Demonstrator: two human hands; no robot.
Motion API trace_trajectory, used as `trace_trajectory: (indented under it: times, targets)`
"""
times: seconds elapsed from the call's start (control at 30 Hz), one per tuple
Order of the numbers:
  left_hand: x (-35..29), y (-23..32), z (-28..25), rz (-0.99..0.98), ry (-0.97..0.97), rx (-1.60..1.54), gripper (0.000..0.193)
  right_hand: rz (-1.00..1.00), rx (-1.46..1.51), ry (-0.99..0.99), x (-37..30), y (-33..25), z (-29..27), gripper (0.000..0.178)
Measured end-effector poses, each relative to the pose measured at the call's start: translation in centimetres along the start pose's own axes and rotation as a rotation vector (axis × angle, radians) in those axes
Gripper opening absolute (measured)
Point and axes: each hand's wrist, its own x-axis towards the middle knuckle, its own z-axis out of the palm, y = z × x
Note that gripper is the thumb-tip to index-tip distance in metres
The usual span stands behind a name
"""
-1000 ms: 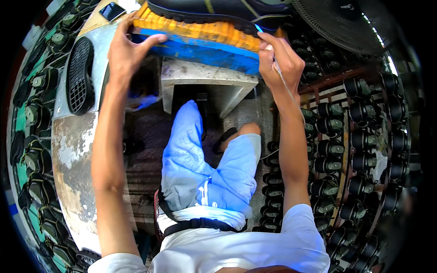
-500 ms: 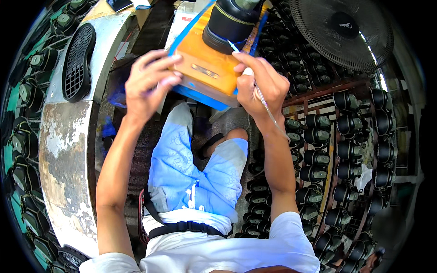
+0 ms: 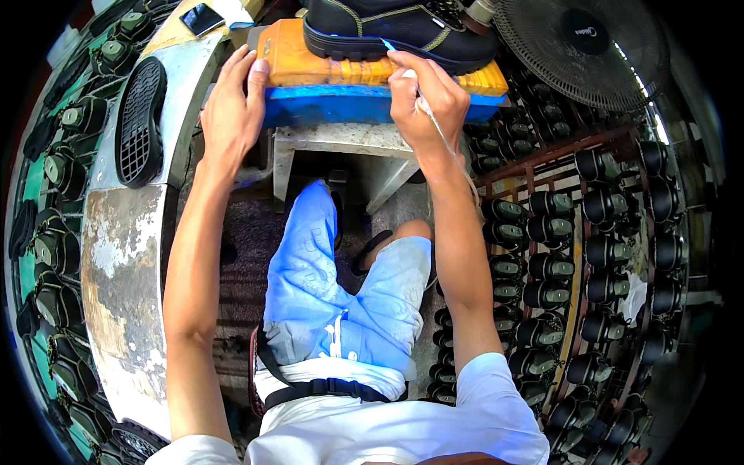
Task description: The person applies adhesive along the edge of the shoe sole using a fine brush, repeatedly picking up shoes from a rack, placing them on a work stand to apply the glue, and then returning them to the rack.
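A black shoe [image 3: 380, 22] with yellow stitching sits on an orange block [image 3: 325, 68], its toe toward the left. The block lies on a blue base [image 3: 325, 107]. In my right hand [image 3: 430, 101] is a slim pen-like tool [image 3: 388, 45] with a thin clear tube running back along the forearm. Its tip is at the seam between the shoe's upper and sole. My left hand [image 3: 235, 108] touches the left end of the orange block, fingers extended and thumb apart against the near side.
A pale stool [image 3: 333, 138] stands under the base. On the left worktop [image 3: 116, 232] lie a black outsole [image 3: 140, 122] and a phone [image 3: 201, 19]. Racks of black shoes [image 3: 546, 267] fill both sides. A fan [image 3: 581, 46] is at the far right.
The block and shoe have turned from end-on to long side facing me, so the toe points left. My left hand moved slightly away from me to the block's left end.
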Motion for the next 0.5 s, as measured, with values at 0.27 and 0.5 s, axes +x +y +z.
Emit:
trace_trajectory:
  times: [0.27,0.5]
  targets:
    - [4.1,-5.1,1.9,-0.023,-0.064,-0.242,0.048,0.048,-0.158,0.010,-1.6,1.9,-5.5,0.029]
    - [8.8,-7.7,4.6,-0.231,-0.137,-0.404,0.043,0.106,-0.199,-0.035,-1.2,1.2,-11.0,0.026]
